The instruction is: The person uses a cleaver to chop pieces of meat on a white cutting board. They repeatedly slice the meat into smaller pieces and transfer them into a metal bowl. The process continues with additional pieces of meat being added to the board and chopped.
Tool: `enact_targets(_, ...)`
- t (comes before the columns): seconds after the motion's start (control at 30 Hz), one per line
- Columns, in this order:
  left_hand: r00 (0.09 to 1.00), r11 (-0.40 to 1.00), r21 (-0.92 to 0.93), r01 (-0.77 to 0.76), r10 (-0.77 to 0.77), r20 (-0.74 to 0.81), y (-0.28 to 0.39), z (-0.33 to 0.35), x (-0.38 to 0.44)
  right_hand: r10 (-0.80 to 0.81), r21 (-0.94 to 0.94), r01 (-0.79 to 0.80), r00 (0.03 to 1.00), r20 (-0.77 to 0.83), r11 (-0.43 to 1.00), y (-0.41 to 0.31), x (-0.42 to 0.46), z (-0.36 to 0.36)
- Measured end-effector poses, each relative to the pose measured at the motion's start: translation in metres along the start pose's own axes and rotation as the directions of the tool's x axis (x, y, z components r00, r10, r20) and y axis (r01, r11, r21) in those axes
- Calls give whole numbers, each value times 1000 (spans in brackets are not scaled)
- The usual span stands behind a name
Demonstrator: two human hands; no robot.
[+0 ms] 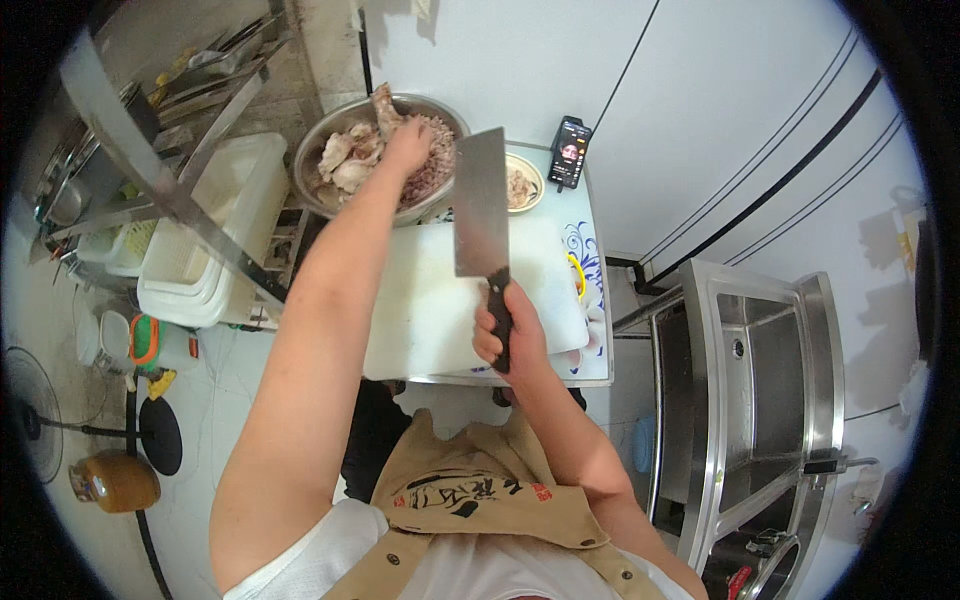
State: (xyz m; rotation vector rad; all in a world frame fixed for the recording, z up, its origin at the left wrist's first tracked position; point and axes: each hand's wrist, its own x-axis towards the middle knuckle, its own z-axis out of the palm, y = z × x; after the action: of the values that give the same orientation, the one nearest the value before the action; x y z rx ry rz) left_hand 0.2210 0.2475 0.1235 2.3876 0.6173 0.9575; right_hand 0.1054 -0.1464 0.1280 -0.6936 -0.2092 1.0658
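My right hand (514, 330) grips the black handle of a cleaver (481, 206), its broad blade pointing up and away from me above a white cutting board (420, 300). My left hand (411, 148) reaches into a large stainless steel bowl (306, 176) at the back left of the table. Its fingers, partly hidden, close on the lower end of a long bony piece of meat (385, 107) that pokes above the rim. Pale meat chunks (349, 161) lie left of this hand. Small chopped reddish meat pieces (439, 161) fill the right side of the bowl.
A smaller bowl (534, 184) of meat pieces sits behind the blade. A phone (570, 154) stands lit at the table's back right. Beneath the board's right edge shows a yellow ring (576, 274). White tubs (217, 225) and a metal rack (161, 180) stand left, a steel sink (776, 390) right.
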Motion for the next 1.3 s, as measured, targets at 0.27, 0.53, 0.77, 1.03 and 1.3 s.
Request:
enact_targets(0.27, 983, 935, 331, -124, 71, 167, 8, 11, -31, -97, 26, 109, 955, -281, 994, -5, -107, -86)
enact_targets(0.53, 786, 931, -134, -341, 360, 502, 88, 27, -142, -145, -22, 146, 930, -337, 989, 11, -156, -112)
enact_targets(0.77, 535, 872, -314, -376, 481, 695, 115, 39, -222, -84, -41, 74, 927, -367, 996, 17, -185, -102)
enact_targets(1.03, 640, 906, -199, -374, 407, 652, 113, 27, -240, -100, -84, 78, 949, -299, 993, 31, -201, -111)
enact_targets(1.3, 686, 960, -241, 144, 78, 723, 77, -11, -247, -10, -152, -39, 952, -307, 988, 40, -202, -103)
